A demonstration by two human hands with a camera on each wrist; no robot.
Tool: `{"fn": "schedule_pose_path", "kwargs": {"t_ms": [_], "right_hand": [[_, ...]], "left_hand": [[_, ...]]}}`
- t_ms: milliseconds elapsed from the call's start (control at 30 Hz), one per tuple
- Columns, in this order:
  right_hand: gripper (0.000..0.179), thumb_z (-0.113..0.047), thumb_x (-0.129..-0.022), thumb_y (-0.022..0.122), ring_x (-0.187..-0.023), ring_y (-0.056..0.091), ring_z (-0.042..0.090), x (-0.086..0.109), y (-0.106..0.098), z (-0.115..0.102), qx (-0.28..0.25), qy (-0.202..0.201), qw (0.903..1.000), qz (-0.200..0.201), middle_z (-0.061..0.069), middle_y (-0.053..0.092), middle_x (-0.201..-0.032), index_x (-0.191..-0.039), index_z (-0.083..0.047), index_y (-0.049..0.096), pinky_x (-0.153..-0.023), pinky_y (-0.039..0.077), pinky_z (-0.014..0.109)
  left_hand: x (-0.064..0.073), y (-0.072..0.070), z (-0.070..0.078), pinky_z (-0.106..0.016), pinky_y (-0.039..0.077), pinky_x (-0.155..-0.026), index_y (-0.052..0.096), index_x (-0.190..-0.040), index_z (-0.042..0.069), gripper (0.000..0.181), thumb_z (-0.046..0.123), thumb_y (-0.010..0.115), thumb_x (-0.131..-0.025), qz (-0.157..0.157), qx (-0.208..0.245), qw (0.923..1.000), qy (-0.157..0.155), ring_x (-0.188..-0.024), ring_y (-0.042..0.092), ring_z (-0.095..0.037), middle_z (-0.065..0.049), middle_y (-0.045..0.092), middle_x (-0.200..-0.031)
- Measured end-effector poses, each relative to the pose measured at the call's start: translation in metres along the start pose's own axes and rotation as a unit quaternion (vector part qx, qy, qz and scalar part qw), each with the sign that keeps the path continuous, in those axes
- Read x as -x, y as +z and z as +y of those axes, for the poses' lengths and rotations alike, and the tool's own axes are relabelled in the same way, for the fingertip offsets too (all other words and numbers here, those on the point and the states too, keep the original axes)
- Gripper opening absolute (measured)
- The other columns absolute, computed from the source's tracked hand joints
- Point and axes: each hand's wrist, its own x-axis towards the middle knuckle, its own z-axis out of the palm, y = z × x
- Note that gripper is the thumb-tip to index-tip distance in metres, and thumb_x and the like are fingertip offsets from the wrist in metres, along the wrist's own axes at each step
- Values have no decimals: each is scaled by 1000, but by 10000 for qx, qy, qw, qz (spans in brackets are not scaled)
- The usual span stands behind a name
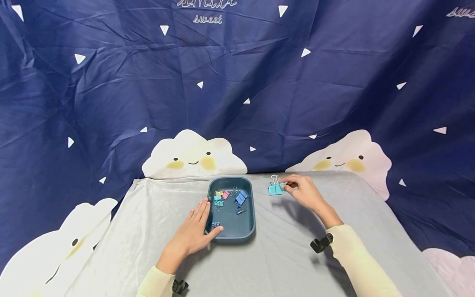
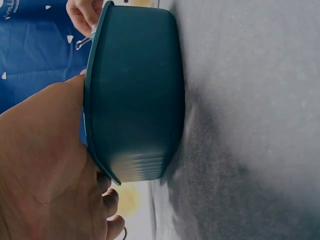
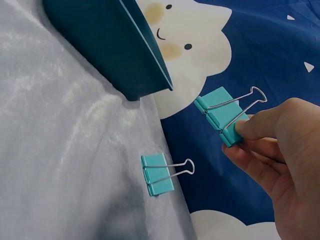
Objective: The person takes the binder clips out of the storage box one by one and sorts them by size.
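Observation:
My right hand (image 1: 305, 192) pinches a large teal binder clip (image 3: 220, 112) by one end between thumb and fingers, raised above the cloth. A second teal binder clip (image 3: 157, 174) lies on the grey cloth beneath it; in the head view the two overlap and are hard to tell apart. With fingers stretched out, my left hand (image 1: 193, 231) rests on the left rim of a dark teal bin (image 1: 237, 238), its thumb reaching over the near corner. Inside the bin are blue binder clips (image 1: 241, 198), smaller teal clips (image 1: 218, 203), a pink clip (image 1: 225, 194) and a yellow one.
Grey cloth (image 1: 156, 214) covers the table, with its far edge just behind the bin and the lying clip. Behind it hangs a navy curtain (image 1: 259, 82) printed with clouds and triangles. Dark wrist cameras (image 1: 321, 243) are strapped to both wrists.

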Motion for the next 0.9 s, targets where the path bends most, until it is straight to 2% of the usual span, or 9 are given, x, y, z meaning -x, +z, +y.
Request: {"fn": "schedule_pose_path", "kwargs": {"t_ms": [400,600,900], "right_hand": [[19,1,-92,77,-89,77,26,4,-9,15,131,234,9996,112,15,81,-109,-110,-3,82,-78,63,31],[19,2,-91,77,-85,74,21,6,-11,25,159,279,9992,224,15,81,-107,-109,-2,83,-74,59,22],[19,-1,-93,76,-85,71,18,8,-19,42,191,641,9974,270,16,81,-109,-111,-3,82,-74,56,20]], "left_hand": [[0,2,-1,-54,20,-135,18,-169,-1,103,73,45,-103,15,0,10000,13,-167,16,-35,-16,11,-179],[0,2,-1,-54,20,-135,18,-169,0,103,74,45,-103,15,-4,10000,11,-167,16,-35,-17,12,-179],[0,1,0,-54,21,-135,17,-169,0,103,73,45,-103,-6,9,10000,7,-167,15,-34,-16,12,-179]]}}
